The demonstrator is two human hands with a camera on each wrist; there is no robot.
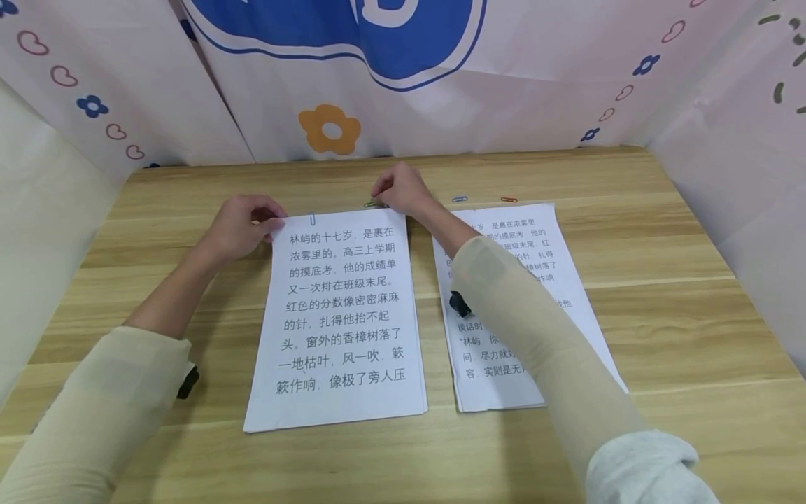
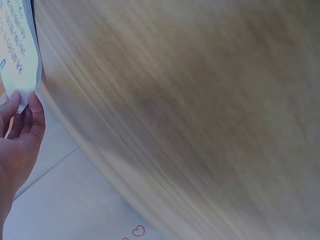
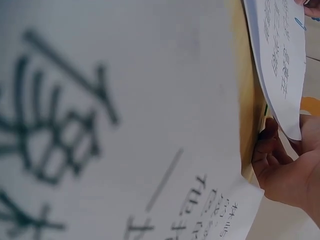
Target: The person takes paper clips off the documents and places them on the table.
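Note:
A stack of printed sheets [image 1: 340, 315] lies left of centre, with a light blue paper clip [image 1: 312, 219] on its top edge. My left hand [image 1: 242, 227] pinches the stack's upper left corner between thumb and fingers; the left wrist view shows that hand [image 2: 22, 130] gripping the paper corner [image 2: 24, 95]. At the upper right corner, my right hand [image 1: 403, 189] has its fingers curled at a green paper clip [image 1: 370, 204]. In the right wrist view the green clip [image 3: 266, 109] shows just past the fingertips, partly hidden, with the sheet corner close to the hand [image 3: 285, 165].
A second stack of printed sheets [image 1: 504, 392] lies to the right, partly under my right forearm. Behind it on the wooden table [image 1: 667, 315] lie a blue paper clip [image 1: 460, 199] and a red paper clip [image 1: 508, 199]. A printed cloth [image 1: 504, 112] hangs behind the table.

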